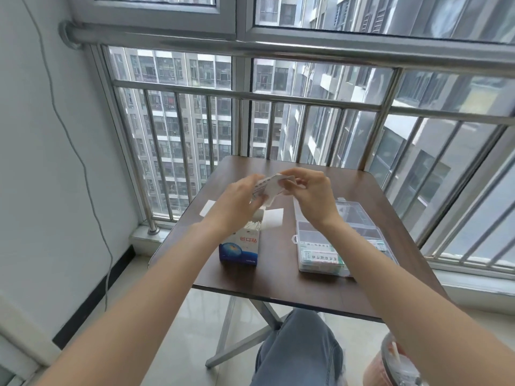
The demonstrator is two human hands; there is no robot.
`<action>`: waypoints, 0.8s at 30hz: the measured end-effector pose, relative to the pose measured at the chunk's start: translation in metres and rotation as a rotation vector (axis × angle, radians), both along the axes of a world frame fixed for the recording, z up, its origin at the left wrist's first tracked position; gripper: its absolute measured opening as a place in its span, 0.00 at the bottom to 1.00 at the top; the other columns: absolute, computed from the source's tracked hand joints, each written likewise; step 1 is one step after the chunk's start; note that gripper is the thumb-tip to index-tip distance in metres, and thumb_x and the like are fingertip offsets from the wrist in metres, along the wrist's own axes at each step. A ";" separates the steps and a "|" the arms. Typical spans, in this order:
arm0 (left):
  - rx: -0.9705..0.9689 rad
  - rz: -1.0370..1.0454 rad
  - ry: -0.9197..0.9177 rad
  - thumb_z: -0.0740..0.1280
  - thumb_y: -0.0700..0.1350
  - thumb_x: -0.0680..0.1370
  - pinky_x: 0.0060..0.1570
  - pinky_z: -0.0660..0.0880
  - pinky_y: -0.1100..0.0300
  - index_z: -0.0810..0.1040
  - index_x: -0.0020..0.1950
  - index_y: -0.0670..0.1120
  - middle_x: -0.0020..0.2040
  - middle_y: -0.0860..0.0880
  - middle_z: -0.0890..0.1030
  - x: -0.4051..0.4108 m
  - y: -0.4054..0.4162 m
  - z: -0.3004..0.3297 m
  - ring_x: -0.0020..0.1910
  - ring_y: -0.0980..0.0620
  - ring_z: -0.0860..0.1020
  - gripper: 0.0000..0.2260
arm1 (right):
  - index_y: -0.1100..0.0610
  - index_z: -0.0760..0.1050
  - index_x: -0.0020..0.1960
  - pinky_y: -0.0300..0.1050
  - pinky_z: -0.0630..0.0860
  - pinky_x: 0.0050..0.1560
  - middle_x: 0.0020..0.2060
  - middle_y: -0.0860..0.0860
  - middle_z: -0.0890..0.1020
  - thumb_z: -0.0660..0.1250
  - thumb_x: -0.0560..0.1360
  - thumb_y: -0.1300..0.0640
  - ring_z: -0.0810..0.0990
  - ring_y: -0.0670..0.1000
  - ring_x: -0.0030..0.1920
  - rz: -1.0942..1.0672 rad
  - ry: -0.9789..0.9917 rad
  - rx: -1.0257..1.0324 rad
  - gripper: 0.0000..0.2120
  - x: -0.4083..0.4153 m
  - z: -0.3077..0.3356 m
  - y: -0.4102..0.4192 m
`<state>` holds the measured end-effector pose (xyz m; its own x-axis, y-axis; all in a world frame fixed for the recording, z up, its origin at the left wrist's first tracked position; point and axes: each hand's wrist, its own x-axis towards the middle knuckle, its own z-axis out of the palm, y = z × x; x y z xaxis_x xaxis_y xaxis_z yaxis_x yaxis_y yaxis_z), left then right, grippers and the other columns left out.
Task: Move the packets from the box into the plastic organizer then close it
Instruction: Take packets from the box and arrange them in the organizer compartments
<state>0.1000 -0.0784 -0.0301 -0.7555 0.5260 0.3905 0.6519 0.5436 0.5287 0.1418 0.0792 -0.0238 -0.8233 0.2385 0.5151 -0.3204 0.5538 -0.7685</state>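
While both hands (239, 201) (312, 190) pinch packets (271, 185) | box (241, 246) open, packets inside | organizer (342, 240) open, some packets

Both hands raised mid-frame over table (278, 285), above far half. Box (240, 246) standing at lower left of tabletop, flaps open upward, blocks low passage there. Organizer (338, 240) lies at lower right, lid swung back toward upper right. Bare strip of tabletop runs between box and organizer, another along near edge. Railing (278, 98) closes off far side, wall (41, 162) left.
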 end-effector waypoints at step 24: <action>0.461 -0.314 -0.791 0.66 0.37 0.77 0.37 0.81 0.59 0.77 0.48 0.45 0.40 0.46 0.83 0.061 0.092 -0.018 0.34 0.49 0.84 0.04 | 0.52 0.79 0.42 0.33 0.73 0.28 0.34 0.48 0.82 0.68 0.75 0.61 0.81 0.41 0.29 -0.116 -0.314 -0.389 0.06 0.080 -0.017 0.092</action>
<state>0.1608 0.0136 -0.0483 -0.7399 0.6710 0.0479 0.0957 0.0344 0.9948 0.2216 0.1709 -0.0405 -0.8806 0.4628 0.1017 0.0061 0.2257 -0.9742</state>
